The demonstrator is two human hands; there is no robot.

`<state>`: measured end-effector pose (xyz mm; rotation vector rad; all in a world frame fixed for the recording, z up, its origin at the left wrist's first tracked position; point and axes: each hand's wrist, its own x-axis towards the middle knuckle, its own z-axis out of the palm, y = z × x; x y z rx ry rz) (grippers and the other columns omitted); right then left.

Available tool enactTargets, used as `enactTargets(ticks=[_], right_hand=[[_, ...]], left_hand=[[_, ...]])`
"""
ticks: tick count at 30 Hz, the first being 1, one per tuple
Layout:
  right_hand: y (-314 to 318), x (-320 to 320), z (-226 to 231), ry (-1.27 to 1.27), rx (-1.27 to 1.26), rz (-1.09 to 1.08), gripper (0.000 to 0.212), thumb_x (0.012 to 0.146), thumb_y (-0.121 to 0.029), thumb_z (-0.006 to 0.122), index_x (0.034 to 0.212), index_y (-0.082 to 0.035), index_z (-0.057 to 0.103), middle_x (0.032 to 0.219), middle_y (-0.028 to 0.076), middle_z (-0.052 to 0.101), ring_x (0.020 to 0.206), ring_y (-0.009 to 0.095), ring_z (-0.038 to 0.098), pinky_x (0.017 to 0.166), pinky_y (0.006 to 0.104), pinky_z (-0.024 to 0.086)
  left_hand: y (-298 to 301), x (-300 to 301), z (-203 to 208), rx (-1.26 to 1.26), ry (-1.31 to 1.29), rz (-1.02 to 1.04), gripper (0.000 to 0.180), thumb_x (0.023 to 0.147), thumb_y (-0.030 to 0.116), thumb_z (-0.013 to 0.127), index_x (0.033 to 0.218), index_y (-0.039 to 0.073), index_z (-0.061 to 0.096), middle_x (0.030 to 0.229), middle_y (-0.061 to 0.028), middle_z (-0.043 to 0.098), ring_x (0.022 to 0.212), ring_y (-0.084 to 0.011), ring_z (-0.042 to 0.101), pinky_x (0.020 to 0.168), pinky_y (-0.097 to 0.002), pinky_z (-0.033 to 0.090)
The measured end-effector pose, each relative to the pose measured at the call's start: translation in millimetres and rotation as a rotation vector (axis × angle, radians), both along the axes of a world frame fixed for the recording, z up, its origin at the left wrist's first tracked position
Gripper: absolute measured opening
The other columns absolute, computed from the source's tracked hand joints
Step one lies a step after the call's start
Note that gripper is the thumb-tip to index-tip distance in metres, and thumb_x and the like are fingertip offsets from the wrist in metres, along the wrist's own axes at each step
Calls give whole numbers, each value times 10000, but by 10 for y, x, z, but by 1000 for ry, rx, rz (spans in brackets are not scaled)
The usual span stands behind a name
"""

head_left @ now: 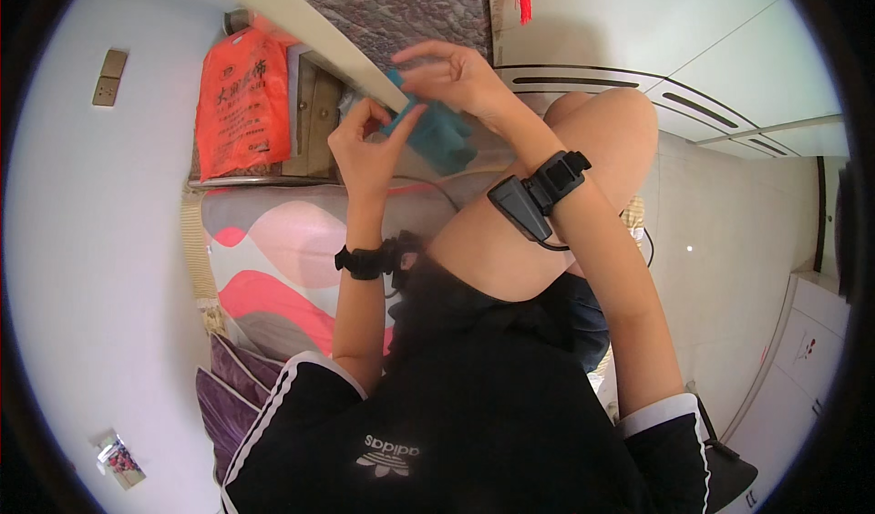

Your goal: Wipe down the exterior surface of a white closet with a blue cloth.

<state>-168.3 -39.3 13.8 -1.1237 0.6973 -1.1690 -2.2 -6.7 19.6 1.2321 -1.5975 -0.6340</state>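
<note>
A crumpled teal thing (442,140), thin and bag-like, hangs below my hands and over the seat's edge; I cannot make out its exact kind. My left hand (369,145) has its thumb and forefinger on the upper left edge of it, closed round that edge. Above and to the right is my right hand (456,81), with the forefinger stretched out to the left and the other fingers bent loosely. A bit of teal shows beside its fingertips, but a grip on it does not show. Between the hands ends a long cream-coloured bar (337,45), slanting down from the upper left.
A red-orange plastic bag (241,104) hangs at the left by a wooden cabinet (316,113). Under my left arm lies a pink, grey and white patterned cover (273,250), with purple cushions (232,391) nearby. White drawers (629,35) stand at the upper right. My bare legs (529,222) are close below.
</note>
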Motion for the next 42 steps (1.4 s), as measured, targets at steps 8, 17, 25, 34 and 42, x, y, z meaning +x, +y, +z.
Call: enactTargets(ticks=[8, 17, 25, 34, 42], right_hand=[[13, 34, -20, 175, 72, -36, 323, 771, 26, 635, 1088, -20, 590, 921, 163, 667, 870, 165, 642, 758, 269, 504], [-159, 126, -549, 432, 172, -141, 212, 677, -59, 701, 885, -99, 698, 815, 100, 673, 782, 163, 650, 704, 273, 515], [-221, 183, -605, 670, 140, -198, 201, 620, -165, 727, 817, -128, 708, 847, 126, 674, 814, 225, 657, 746, 318, 511], [-177, 250, -561, 983, 296, -130, 378, 695, -309, 626, 883, 18, 645, 721, 160, 642, 630, 233, 646, 590, 334, 510], [-205, 247, -521, 833, 379, 30, 289, 697, -211, 627, 881, 12, 624, 808, 185, 640, 662, 248, 644, 560, 337, 511]], left_hand=[[20, 3, -90, 22, -100, 13, 310, 647, 164, 806, 653, -2, 544, 568, 0, 479, 525, -60, 420, 486, -223, 368], [35, 14, -307, 120, -96, -20, 301, 659, 181, 799, 675, -7, 564, 555, -5, 499, 522, -58, 445, 503, -222, 379], [22, 19, -389, 119, -75, -26, 294, 655, 173, 802, 673, -11, 573, 559, -16, 528, 525, -55, 464, 512, -220, 403], [49, 1, -349, 131, -93, 9, 340, 645, 186, 815, 614, -9, 540, 535, -21, 521, 523, -57, 463, 514, -219, 403], [61, 17, -326, 113, -161, -6, 336, 680, 152, 803, 626, 14, 501, 582, 21, 506, 570, -22, 436, 510, -175, 364]])
